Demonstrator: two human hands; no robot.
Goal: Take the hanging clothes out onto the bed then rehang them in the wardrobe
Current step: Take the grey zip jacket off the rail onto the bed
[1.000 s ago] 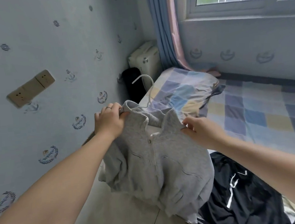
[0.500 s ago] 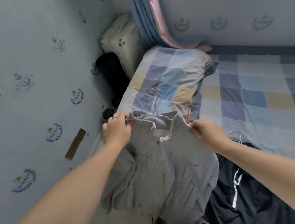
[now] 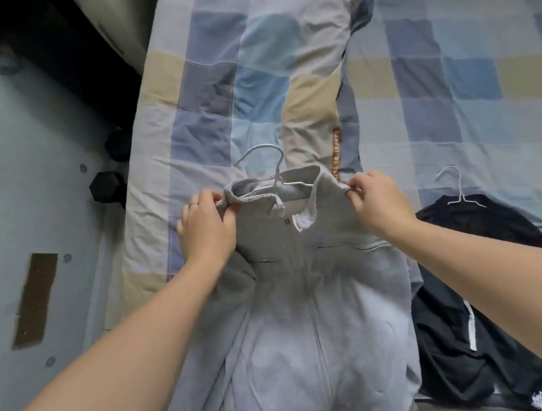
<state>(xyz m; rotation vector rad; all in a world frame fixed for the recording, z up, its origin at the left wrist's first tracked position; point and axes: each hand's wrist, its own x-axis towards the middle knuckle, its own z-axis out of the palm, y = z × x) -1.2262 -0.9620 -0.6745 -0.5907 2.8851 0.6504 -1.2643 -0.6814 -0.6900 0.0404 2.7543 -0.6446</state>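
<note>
We lay grey zip hoodie [image 3: 311,302] on white wire hanger [image 3: 269,171] onto checked bed [image 3: 451,83]; left hand [image 3: 206,228], right hand [image 3: 377,201] each pinch one shoulder. Black garment [image 3: 469,301] already out; rehanging not started.

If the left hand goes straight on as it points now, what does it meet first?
Probably the white hanger inside the collar of the grey jacket, which the left hand pinches; depth unclear.

Dim, soft, even light; faint shadows; wide-angle bending at the edges (left wall smeared by motion blur).
</note>
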